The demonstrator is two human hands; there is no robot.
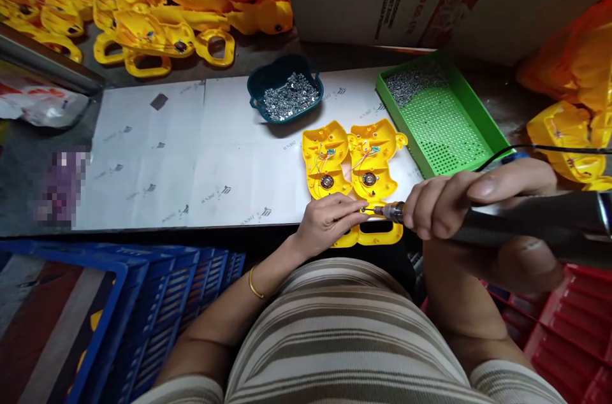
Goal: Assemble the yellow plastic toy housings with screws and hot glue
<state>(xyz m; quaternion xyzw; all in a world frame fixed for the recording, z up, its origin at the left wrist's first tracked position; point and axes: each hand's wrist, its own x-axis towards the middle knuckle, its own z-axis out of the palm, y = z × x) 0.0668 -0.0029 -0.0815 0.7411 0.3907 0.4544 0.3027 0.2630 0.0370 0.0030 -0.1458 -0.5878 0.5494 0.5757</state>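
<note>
In my right hand (442,203) is an electric screwdriver (535,219), held level with its bit pointing left. My left hand (327,222) pinches thumb and fingers together right at the bit's tip; whatever small thing is between them cannot be made out. Below the bit lie two yellow plastic shell halves, a left shell (318,165) and a right shell (377,165), side by side with open insides up. Each shows thin wires, a small green board and a round speaker. Their handle loops reach past the table's front edge, partly behind my left hand.
A dark teal bowl (253,101) of small metal parts stands behind the shells. A green perforated basket (459,136) with screws is at right. Yellow shells (157,34) pile up at back left. A large carton (344,2) borders the back; a blue crate (122,302) sits front left.
</note>
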